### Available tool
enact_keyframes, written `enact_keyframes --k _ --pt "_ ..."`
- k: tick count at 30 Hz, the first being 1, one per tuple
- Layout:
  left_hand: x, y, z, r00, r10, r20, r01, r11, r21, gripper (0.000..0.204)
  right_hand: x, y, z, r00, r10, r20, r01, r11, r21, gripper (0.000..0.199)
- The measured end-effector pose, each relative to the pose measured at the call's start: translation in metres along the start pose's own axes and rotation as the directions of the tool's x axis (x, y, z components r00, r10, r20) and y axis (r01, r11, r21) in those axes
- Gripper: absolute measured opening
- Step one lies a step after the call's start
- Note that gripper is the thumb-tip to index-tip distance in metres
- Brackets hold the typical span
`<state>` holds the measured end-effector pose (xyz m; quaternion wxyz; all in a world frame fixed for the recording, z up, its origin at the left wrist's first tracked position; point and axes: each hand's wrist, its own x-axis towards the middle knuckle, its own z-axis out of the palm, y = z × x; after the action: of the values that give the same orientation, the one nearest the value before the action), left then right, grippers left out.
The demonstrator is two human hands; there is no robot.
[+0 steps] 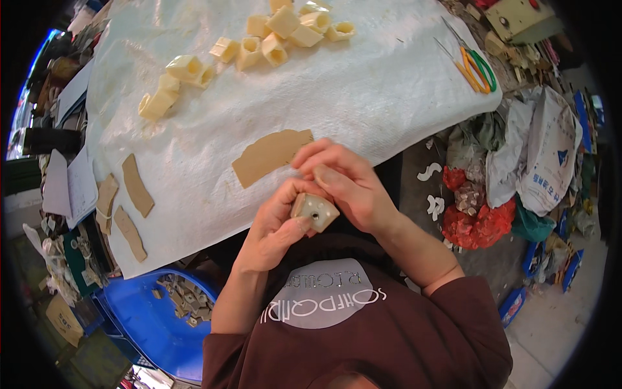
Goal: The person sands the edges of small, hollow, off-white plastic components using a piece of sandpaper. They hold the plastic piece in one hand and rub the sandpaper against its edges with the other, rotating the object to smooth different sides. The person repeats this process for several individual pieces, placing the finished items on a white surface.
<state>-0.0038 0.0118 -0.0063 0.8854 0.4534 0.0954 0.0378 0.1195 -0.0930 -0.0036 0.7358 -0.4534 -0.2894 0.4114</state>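
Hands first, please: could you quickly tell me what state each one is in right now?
Left hand: closed around the small cream block.
Right hand: fingers curled over the same block, gripping it from above.

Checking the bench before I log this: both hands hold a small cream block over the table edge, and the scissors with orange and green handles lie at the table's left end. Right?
Not quite. The head view shows the scissors at the table's right end. The rest stands: left hand and right hand hold the cream block.
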Motion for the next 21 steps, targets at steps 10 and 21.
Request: enact_keyframes --k 10,21 --pt "-0.001 0.004 0.013 0.992 -0.097 -0.075 0.098 0.995 0.011 0.048 0.007 0.001 -0.015 0.926 0.17 0.337 -0.201 0.978 0.059 0.018" --pt "0.003 0.008 0.013 0.984 -0.113 -0.138 0.114 0.993 -0.002 0.047 -0.011 0.007 -0.001 0.949 0.254 0.185 -0.307 0.871 0.383 0.028"
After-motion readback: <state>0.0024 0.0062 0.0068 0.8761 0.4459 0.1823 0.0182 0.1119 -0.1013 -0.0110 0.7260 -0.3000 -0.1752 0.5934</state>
